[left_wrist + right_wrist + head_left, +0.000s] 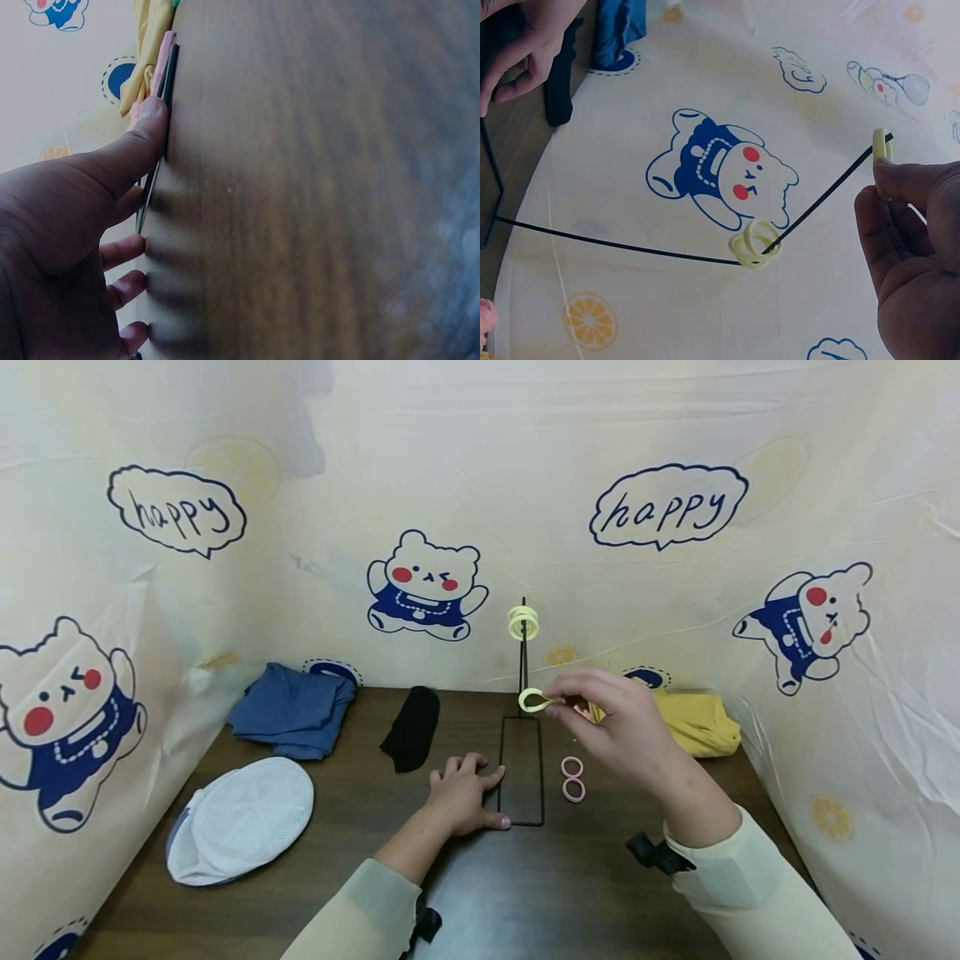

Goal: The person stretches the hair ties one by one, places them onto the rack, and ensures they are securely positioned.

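In my right hand (618, 714) I pinch a pale yellow hair tie (522, 701) between thumb and fingertips. In the right wrist view, this hair tie (880, 142) overlaps the free tip of a thin black wire stand (825, 193). Further in, at the bend of the wire, more pale yellow hair ties (753, 244) hang bunched. My left hand (463, 797) rests at the left side of the stand's rectangular base (542, 768), its thumb (152, 112) pressing on the wire and its fingers spread. Two pink hair ties (573, 802) lie right of the base.
A folded yellow cloth (697, 722) lies at the back right, partly behind my right hand. On the left are a folded blue cloth (296, 710), a black sock-like piece (412, 731) and a white cap (243, 818). A printed curtain surrounds the brown table (585, 893).
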{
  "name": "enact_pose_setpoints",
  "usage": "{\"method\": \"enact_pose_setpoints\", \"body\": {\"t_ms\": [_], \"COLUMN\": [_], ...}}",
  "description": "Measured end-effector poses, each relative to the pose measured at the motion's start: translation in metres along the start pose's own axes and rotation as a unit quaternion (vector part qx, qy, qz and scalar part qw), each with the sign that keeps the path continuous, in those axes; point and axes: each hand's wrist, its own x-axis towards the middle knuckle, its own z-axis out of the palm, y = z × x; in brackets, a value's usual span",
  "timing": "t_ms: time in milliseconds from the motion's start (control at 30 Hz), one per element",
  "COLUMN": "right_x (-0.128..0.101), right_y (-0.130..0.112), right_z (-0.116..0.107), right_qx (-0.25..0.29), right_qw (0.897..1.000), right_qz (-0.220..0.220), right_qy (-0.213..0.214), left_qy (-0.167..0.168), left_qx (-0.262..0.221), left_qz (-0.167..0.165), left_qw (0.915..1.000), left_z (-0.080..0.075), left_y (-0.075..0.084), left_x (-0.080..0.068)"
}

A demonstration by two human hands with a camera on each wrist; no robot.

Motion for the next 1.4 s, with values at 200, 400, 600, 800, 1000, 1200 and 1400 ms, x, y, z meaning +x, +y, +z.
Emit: {"method": "enact_pose_setpoints", "body": {"t_ms": [200,400,600,800,1000,1200,1400], "right_x": [0.005,0.008,0.013,0.018,0.024,0.031,0.036], "right_y": [0.009,0.021,0.033,0.043,0.053,0.062,0.071], "right_z": [0.006,0.015,0.024,0.032,0.04,0.048,0.057], "right_qx": [0.0,-0.001,0.006,0.027,0.036,0.034,0.035], "right_qw": [1.0,0.999,0.998,0.996,0.992,0.983,0.979], "right_qz": [0.01,0.04,0.065,0.079,0.115,0.168,0.185], "right_qy": [0.004,0.005,0.025,0.04,0.047,0.06,0.078], "left_qy": [0.004,0.005,0.005,0.002,0.003,0.004,0.005], "left_qx": [-0.001,0.001,0.004,0.005,0.008,0.005,0.001], "left_qz": [0.002,-0.003,0.0,-0.001,0.003,0.005,0.008], "left_qw": [1.0,1.0,1.0,1.0,1.0,1.0,1.0], "left_z": [0.001,0.002,0.003,0.003,0.003,0.001,0.001], "left_y": [-0.001,-0.002,-0.002,-0.002,-0.002,-0.001,-0.002], "left_x": [0.0,0.001,0.001,0.001,0.0,0.0,0.0]}}
